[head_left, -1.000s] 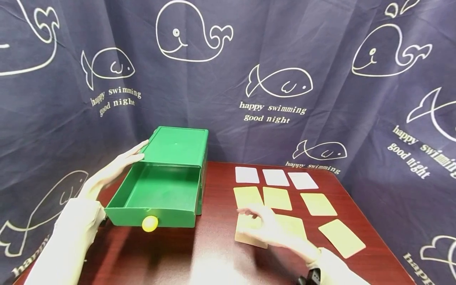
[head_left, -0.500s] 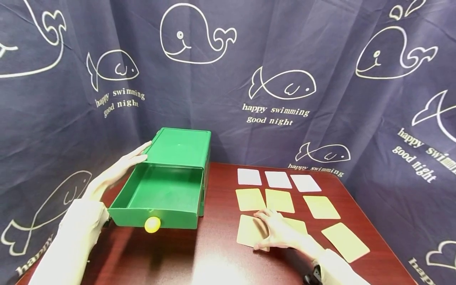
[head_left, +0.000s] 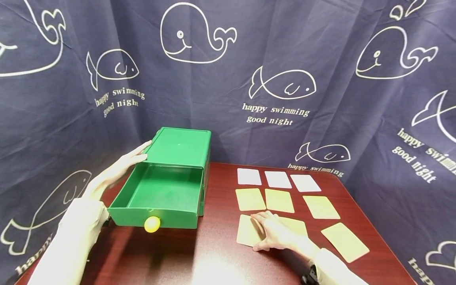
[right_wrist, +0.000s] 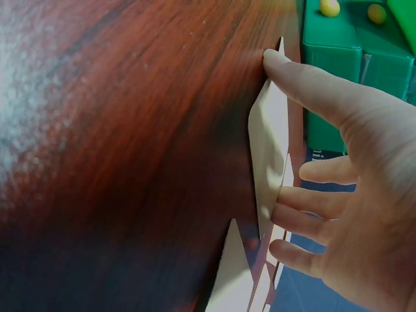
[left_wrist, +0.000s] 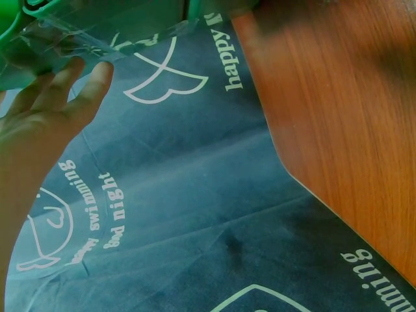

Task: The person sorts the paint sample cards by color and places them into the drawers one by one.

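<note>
A green drawer box (head_left: 178, 146) stands at the left, its upper drawer (head_left: 165, 190) pulled out, with a yellow knob (head_left: 152, 224) on the front. My left hand (head_left: 115, 170) rests against the box's left side; in the left wrist view the fingers (left_wrist: 91, 94) reach its wall with gaps between them. Over the nearest-left pale yellow card (head_left: 247, 231) bends my right hand (head_left: 276, 233). It grips this card by opposite edges, thumb (right_wrist: 292, 68) on the near edge and fingers on the far one. The hand hides part of that card and of the neighbouring card (head_left: 293, 225).
More pale yellow cards lie around, such as one at the right (head_left: 345, 242) and one in the middle row (head_left: 279, 200). Behind them is a row of white cards (head_left: 278, 179). A dark blue curtain (head_left: 228, 95) with fish drawings hangs behind the reddish-brown table (head_left: 221, 221).
My right hand has come down from above the nearest-left card, and its thumb and fingers now hold the edges. The left hand stays on the box. The head view shifted slightly.
</note>
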Available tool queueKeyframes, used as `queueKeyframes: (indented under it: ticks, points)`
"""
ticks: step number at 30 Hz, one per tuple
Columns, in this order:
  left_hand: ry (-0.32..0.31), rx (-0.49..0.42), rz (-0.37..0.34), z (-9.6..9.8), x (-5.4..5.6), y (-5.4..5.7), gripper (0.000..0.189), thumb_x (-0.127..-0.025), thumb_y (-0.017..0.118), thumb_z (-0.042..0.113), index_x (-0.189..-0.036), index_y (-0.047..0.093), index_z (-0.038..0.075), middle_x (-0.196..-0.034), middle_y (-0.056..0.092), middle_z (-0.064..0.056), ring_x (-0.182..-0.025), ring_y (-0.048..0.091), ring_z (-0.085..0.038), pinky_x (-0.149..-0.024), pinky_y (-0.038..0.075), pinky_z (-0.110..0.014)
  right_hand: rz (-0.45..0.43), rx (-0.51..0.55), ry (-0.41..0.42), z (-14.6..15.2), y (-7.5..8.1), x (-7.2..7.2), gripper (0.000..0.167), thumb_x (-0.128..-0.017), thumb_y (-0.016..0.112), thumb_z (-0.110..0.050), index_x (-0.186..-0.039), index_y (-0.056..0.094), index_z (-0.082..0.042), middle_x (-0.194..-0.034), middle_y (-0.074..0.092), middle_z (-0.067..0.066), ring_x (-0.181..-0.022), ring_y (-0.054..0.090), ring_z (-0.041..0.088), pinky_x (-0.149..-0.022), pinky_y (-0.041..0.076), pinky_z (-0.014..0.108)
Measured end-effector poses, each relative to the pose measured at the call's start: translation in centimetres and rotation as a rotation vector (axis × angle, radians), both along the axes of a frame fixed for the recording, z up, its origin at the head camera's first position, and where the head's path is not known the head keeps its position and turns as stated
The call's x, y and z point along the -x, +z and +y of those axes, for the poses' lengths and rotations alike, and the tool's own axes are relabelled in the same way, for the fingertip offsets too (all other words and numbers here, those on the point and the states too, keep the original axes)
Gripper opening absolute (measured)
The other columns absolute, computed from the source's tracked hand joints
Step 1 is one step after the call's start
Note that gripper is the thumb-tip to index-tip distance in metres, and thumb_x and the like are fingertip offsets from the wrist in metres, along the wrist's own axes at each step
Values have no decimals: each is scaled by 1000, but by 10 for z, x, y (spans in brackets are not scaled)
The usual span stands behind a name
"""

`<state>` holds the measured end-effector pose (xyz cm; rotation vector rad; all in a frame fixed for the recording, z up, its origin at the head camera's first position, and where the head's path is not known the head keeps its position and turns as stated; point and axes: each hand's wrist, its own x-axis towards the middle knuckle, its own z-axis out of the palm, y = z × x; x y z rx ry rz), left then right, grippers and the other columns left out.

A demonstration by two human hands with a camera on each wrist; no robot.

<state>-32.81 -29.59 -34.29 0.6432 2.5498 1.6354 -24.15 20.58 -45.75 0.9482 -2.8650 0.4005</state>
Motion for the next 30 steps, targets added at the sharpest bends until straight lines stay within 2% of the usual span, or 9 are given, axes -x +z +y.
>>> queueKeyframes:
  ticks: [7,12,17,21,26,30]
  points:
    - [4,0,-1,1,-2,-1,56,-104,40,30,-155,19,29,-161,18,2,-134,27,6,-97,27,-2,5,2,-3,-5,2,-1,89,-53,90,-42,-129,57,-8,-120,57,6,-109,51,22,-89,44,44]
    - [6,-2,-1,0,-2,0,55,-104,40,30,-155,19,30,-161,18,2,-137,25,1,-97,27,-3,33,69,37,-12,15,1,88,-53,91,-41,-127,58,-8,-121,57,6,-105,55,23,-86,48,42]
    - [14,16,8,0,-2,0,56,-104,39,31,-155,18,30,-162,16,1,-140,22,-3,-97,25,-3,29,99,83,-25,43,7,87,-57,89,-43,-129,56,-7,-122,57,8,-107,57,23,-87,52,42]
    - [3,12,10,0,-1,-1,57,-104,40,30,-155,17,28,-162,17,-1,-135,27,3,-97,27,-3,-31,138,99,-33,69,9,86,-62,86,-46,-132,55,-9,-127,54,9,-114,53,24,-91,50,44]
    - [-1,1,10,0,-1,-2,57,-104,40,29,-156,17,27,-162,17,-1,-133,28,8,-96,27,-2,-85,191,126,-42,94,15,83,-66,83,-49,-136,51,-16,-130,53,1,-118,50,16,-98,45,42]
    - [14,12,8,1,-1,1,56,-104,40,30,-155,17,29,-162,17,1,-139,24,-1,-102,25,-8,-118,221,93,-51,121,16,85,-67,83,-49,-139,48,-21,-135,51,-2,-123,48,15,-102,42,45]
